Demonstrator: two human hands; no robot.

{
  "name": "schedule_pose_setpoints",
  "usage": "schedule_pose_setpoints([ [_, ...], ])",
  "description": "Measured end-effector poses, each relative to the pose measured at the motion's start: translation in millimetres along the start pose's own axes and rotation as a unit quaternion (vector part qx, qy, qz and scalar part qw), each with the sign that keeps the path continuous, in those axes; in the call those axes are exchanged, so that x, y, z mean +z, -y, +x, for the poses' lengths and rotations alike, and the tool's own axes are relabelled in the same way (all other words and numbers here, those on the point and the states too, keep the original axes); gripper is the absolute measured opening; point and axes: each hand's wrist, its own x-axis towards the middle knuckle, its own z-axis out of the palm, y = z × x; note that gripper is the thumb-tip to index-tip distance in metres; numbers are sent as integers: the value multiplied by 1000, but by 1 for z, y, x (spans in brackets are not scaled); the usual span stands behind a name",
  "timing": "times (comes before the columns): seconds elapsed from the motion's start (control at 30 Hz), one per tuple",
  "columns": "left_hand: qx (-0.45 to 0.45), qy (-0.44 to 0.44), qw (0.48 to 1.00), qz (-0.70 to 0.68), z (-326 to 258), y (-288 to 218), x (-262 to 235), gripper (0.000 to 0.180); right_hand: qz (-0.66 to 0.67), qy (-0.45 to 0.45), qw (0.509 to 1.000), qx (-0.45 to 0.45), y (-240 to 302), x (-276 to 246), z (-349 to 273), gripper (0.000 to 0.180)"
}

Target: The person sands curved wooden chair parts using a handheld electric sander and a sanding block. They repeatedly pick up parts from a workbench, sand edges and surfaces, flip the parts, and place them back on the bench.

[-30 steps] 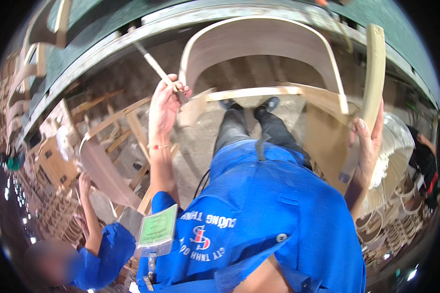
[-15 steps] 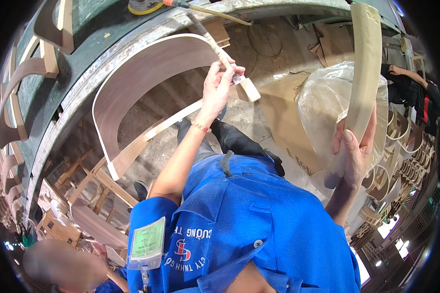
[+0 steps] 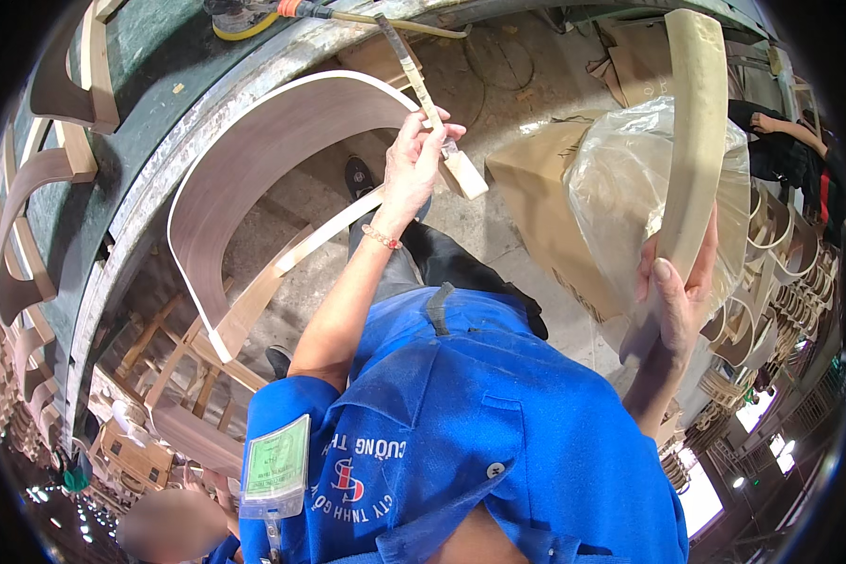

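Pale curved wooden slat stands upright in the right hand, fingers wrapped around its lower end, before a clear plastic bag. Raised at centre, the left hand pinches a thin wooden-handled brush beside a bent brown plywood panel.

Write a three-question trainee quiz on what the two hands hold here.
1. True or false: the right hand holds a pale curved wooden piece upright.
2. What does the left hand hold? A) a thin stick tool B) a hammer C) a cup
3. Fill in: behind the curved piece sits a clear plastic ___.

Key: 1 true; 2 A; 3 bag.
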Motion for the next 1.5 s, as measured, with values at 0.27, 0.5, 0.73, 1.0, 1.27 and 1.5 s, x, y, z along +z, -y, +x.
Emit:
schedule_pose_setpoints([
  [0.27, 10, -15, 1000, 14, -2, 0, 3, 24, -43, 18, 999, 19, 5, 10, 3, 93],
  [0.5, 2, -17, 999, -35, -1, 3, 2, 23, -72, 21, 997, 15, 7, 16, 8, 94],
  [0.73, 18, -23, 999, 31, -2, 3, 2, 23, -107, 60, 992, 26, 8, 12, 17, 91],
  [1.0, 44, -19, 992, 118, -7, -7, 9, 21, -230, 196, 944, -132, 48, 22, 72, 71],
  [1.27, 45, 10, 987, 156, -7, -11, 9, 19, -385, 355, 838, -156, 68, 40, 94, 60],
  [1.5, 82, -11, 986, 146, -7, -8, 10, 19, -235, 232, 930, -159, 84, 39, 87, 67],
])
